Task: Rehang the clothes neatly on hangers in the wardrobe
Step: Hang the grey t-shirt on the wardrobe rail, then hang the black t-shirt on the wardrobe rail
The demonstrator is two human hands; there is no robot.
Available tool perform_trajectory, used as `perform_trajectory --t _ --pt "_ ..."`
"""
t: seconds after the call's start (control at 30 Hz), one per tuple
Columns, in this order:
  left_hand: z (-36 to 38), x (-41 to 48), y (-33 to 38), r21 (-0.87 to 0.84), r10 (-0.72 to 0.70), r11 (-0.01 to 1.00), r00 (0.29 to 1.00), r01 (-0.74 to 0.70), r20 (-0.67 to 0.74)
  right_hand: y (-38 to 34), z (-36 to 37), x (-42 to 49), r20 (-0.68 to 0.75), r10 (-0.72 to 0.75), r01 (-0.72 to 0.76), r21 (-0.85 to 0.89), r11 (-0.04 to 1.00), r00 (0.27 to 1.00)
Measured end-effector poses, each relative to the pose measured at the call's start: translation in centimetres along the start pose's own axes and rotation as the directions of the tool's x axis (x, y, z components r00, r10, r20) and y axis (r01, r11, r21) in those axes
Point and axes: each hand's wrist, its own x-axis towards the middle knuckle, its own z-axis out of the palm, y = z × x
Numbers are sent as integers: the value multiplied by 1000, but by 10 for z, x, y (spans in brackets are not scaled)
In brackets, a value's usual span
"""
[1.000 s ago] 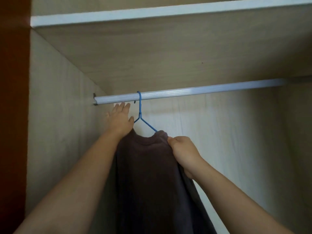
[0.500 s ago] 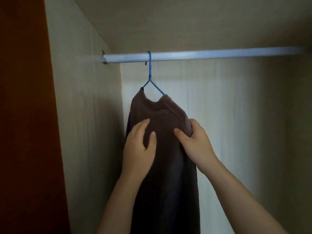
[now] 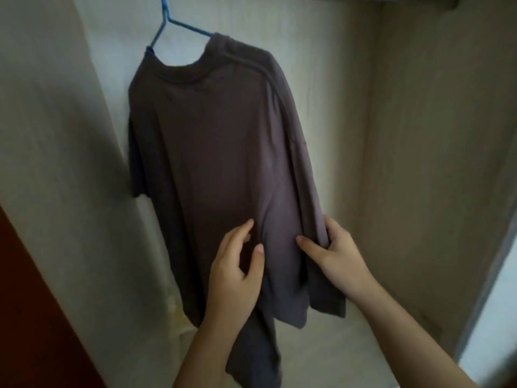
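Note:
A dark brown t-shirt [image 3: 212,141] hangs on a blue hanger [image 3: 179,23] inside the wardrobe; the rail is out of frame above. My left hand [image 3: 237,273] lies against the lower front of the shirt with straight, spread fingers. My right hand [image 3: 338,256] grips the shirt's right edge low down, thumb on the front and fingers curled behind the cloth. The shirt's hem hangs below both hands, partly hidden by my left forearm.
The wardrobe's pale left side panel [image 3: 56,135] stands close to the shirt's left sleeve. The back wall [image 3: 321,79] and right panel [image 3: 433,163] enclose open space to the right. A red-brown door edge [image 3: 25,317] is at the lower left. The wardrobe floor [image 3: 335,345] lies below.
Both hands have slid down the shirt from the collar and chest to near the hem. My view has dropped, so the rail has left the frame.

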Motion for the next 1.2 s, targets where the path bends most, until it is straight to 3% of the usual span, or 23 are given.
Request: perform_trajectory --t 0.23,0.33,0.43,0.53,0.67,0.8,0.87,1.0,1.07,1.2 --pt "32 -63 -17 -220 -25 974 987 59 157 37 -11 -76 -229 160 -179 -62 982 960" --pt "42 -97 -18 -319 -68 933 953 166 297 49 -16 -125 -392 265 -300 -30 953 881" --pt "55 -138 -18 -340 -91 896 868 285 488 60 -17 -190 -521 386 -455 -6 890 762" --pt "68 -191 -25 -286 -112 867 720 407 685 70 -13 -268 -637 488 -621 19 784 597" --pt "70 -265 -35 -97 -154 824 386 558 910 78 -2 -382 -703 633 -810 141 570 323" --pt "64 -329 -52 72 -126 872 80 484 989 77 23 -496 -724 690 -901 283 328 23" --pt "56 -352 -57 127 -124 898 -34 421 992 69 38 -546 -704 699 -898 379 221 -125" --pt "34 -377 -63 174 -116 941 -206 292 972 51 75 -630 -624 684 -835 549 39 -378" --pt "20 -386 -67 175 -112 960 -271 218 956 41 95 -663 -588 684 -816 578 -17 -431" --pt "-3 -403 -69 159 -121 981 -286 113 951 20 124 -718 -536 684 -814 561 -150 -495"
